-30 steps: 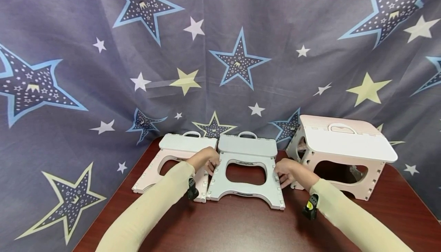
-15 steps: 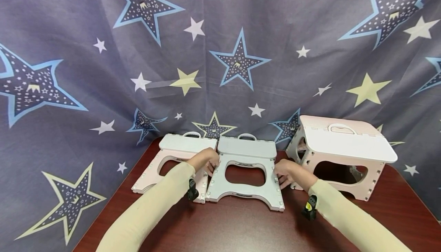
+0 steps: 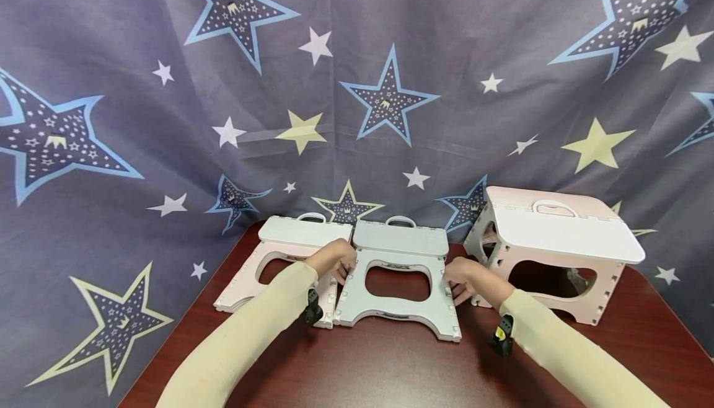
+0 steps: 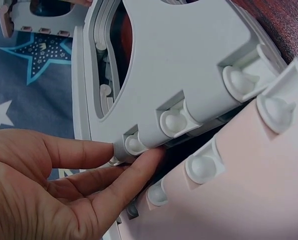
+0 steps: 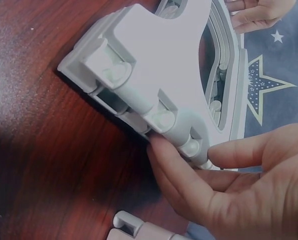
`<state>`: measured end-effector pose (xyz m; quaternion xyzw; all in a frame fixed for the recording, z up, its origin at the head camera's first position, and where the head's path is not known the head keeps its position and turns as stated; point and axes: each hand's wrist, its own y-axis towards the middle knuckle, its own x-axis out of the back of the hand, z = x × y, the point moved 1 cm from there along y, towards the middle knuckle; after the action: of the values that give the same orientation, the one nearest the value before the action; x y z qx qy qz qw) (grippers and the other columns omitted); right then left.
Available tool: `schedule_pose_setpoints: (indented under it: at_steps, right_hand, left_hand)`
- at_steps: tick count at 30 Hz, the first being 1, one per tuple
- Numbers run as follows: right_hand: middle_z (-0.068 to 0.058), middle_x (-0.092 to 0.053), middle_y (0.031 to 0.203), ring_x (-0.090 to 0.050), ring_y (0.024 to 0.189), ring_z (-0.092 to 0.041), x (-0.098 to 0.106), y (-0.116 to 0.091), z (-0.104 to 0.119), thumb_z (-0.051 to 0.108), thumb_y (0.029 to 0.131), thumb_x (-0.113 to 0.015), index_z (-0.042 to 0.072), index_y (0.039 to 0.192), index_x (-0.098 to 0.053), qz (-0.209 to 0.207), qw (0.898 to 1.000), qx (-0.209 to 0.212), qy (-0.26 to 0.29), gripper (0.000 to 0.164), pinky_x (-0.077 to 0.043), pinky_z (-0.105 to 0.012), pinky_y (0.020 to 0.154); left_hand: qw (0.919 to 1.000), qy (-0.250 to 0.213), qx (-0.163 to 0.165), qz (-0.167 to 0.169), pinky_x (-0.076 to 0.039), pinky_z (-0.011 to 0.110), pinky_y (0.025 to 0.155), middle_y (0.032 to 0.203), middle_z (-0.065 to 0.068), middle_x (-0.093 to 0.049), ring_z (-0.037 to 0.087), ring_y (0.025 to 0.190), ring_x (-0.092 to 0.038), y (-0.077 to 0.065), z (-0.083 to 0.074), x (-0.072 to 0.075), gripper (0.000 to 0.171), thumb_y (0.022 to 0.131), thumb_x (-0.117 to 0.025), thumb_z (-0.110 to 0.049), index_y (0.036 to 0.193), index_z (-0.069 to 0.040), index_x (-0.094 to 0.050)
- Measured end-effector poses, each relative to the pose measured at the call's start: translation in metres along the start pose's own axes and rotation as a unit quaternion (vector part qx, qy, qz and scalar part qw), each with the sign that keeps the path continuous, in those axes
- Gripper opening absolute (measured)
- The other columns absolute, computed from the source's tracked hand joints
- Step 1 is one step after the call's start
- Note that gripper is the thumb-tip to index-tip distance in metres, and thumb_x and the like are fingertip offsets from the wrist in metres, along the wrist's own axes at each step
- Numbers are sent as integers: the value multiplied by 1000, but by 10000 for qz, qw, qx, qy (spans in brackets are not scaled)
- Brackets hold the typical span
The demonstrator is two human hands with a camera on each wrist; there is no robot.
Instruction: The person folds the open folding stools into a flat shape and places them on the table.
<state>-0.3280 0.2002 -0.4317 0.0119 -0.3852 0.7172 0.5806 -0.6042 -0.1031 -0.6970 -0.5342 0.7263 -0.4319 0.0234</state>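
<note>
Gray folding stool, folded: left hand and right hand pinch opposite edges; best lift evenly, clear of adjacent pink stool.

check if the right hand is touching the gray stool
Touching: the right wrist view shows the right hand pinching the gray stool by its side edge.

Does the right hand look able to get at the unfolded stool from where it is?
Probably yes: the right hand is close beside the unfolded stool, with nothing visible between them. It pinches the grey stool's edge, though, so it would likely need to let go first.
</note>
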Motion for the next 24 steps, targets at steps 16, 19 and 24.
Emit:
schedule_pose_setpoints:
  at_steps: [16,19,24]
  right_hand:
    - [-34,-59,114,-68,101,-43,-2,0,1,-3,96,-44,-18,133,-41,-66,9996,68,-266,40,-62,-50,84]
    - [-34,-59,112,-68,100,-42,-2,-1,3,-2,97,-44,-17,136,-39,-111,9995,58,-307,42,-62,-51,84]
    - [-32,-60,106,-69,99,-43,-2,-2,3,-1,97,-43,-19,135,-38,-119,9995,112,-277,42,-61,-53,86]
  left_hand:
    - [9987,366,-85,-349,-62,57,70,118,40,-61,57,97,-66,-105,-27,-8,31,95,-51,6,124,17,-52]
    - [9976,499,-217,-433,-63,55,74,116,40,-61,56,98,-67,-154,-38,-8,32,93,-47,10,124,17,-51]
    - [9966,604,-379,-403,-63,52,70,106,42,-62,57,91,-68,-249,-61,-8,35,90,-43,14,125,18,-48]
